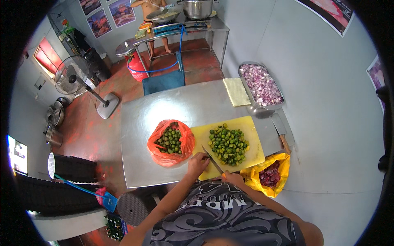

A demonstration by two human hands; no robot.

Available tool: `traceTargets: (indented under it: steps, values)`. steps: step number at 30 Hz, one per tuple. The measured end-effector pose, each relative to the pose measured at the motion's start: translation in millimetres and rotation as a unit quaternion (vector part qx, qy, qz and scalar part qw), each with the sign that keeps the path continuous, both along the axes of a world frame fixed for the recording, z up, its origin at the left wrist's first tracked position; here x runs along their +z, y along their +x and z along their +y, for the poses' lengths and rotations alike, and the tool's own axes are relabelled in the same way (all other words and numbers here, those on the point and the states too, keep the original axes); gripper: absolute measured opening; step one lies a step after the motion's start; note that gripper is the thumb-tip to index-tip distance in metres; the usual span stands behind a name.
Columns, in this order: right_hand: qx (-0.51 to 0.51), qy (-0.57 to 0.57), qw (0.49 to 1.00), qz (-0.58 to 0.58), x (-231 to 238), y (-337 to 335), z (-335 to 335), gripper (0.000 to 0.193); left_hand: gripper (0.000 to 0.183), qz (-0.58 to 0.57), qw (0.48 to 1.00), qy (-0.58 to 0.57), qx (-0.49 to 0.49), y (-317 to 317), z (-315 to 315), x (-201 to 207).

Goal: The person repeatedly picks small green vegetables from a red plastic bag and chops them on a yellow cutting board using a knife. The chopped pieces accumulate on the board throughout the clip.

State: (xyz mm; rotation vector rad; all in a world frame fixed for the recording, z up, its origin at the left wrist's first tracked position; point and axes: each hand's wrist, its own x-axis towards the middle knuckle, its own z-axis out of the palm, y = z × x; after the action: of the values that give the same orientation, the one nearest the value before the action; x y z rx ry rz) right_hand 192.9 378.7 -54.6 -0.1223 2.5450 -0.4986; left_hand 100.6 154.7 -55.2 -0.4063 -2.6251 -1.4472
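Observation:
My right hand (232, 178) is wrapped round the orange handle of a knife (214, 161). Its blade slants up and left over the yellow cutting board (255, 145), beside the fingers of my left hand (198, 163). Those fingers are drawn together at the board's left edge; what they pinch, if anything, is too small to make out. A pile of small green limes (228, 143), many cut open, lies on the board. Left of it stands an open orange-red plastic bag (153, 153) with small green limes (171, 138) inside.
On the steel table (137, 135) are a tray (262, 111) of chopped purple onions (260, 84), a folded pale cloth (237, 92) and a cleaver (282, 133). A yellow bag (283, 182) with dark red pieces sits at the right. Beyond are a chair (164, 83), fan (107, 105) and a person cooking (150, 10).

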Motion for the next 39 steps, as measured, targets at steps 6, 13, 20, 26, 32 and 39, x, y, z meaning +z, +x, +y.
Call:
traceTargets:
  steps: [6,13,20,26,32,39]
  values:
    - [-0.058,0.012,0.99,0.126,-12,59,50,0.041,0.023,-0.035,0.999,-0.019,-0.022,1,16,1]
    - [0.012,-0.061,0.992,0.113,-2,22,28,0.047,0.015,0.034,0.982,-0.068,0.173,-72,-92,31]
    - [-0.051,-0.035,0.997,0.036,20,-3,26,0.043,0.032,0.035,0.985,-0.154,0.071,-145,-53,24]
    - [-0.039,-0.086,0.994,0.05,14,3,32,0.043,0.024,0.142,0.967,-0.165,0.13,-137,-40,15]
    - [-0.046,-0.073,0.995,0.055,-9,12,37,0.044,0.014,0.087,0.975,-0.17,0.115,-156,-116,11]
    - [-0.041,-0.084,0.994,0.058,-2,10,40,0.044,0.015,0.211,0.925,-0.278,0.15,-152,-103,32]
